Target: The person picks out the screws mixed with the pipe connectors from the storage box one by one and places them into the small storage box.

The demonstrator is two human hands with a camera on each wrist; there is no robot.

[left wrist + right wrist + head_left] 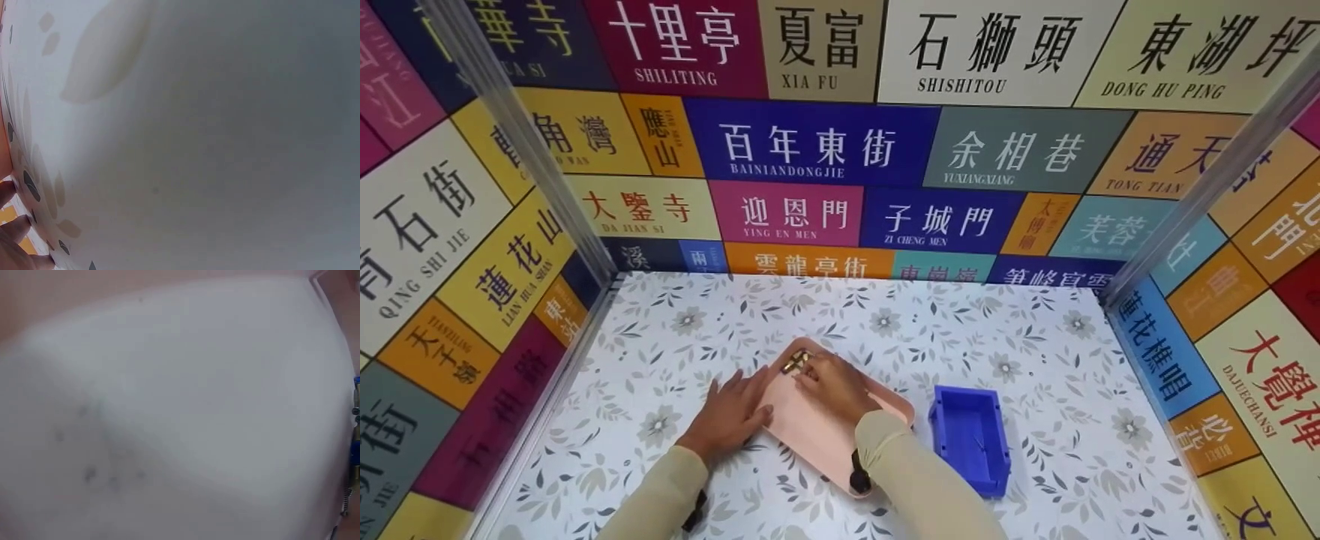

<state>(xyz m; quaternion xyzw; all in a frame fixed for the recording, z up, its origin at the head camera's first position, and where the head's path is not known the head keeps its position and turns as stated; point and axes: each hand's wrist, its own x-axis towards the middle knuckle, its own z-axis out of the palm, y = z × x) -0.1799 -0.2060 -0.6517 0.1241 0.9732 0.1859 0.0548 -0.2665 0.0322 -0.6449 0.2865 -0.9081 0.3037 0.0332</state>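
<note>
A pink tray [810, 427] lies at an angle on the patterned table. My left hand [731, 412] rests along its left edge, fingers stretched out. At the tray's far end are small brass-coloured parts [795, 362]. My right hand [834, 386] reaches over the tray with its fingers bent down at these parts; I cannot tell whether it pinches one. In the right wrist view, brass and blue parts [355, 453] and a small spring [347, 495] show at the right border. Fingertips of the left hand [17, 247] appear at the lower left of the left wrist view.
A blue plastic bin [1003, 442] stands right of the tray, with something thin inside. The table [682, 375] has a white leaf-and-flower cover. Panels with large lettering [810, 142] rise at the back and both sides, with clear corner strips [547, 165].
</note>
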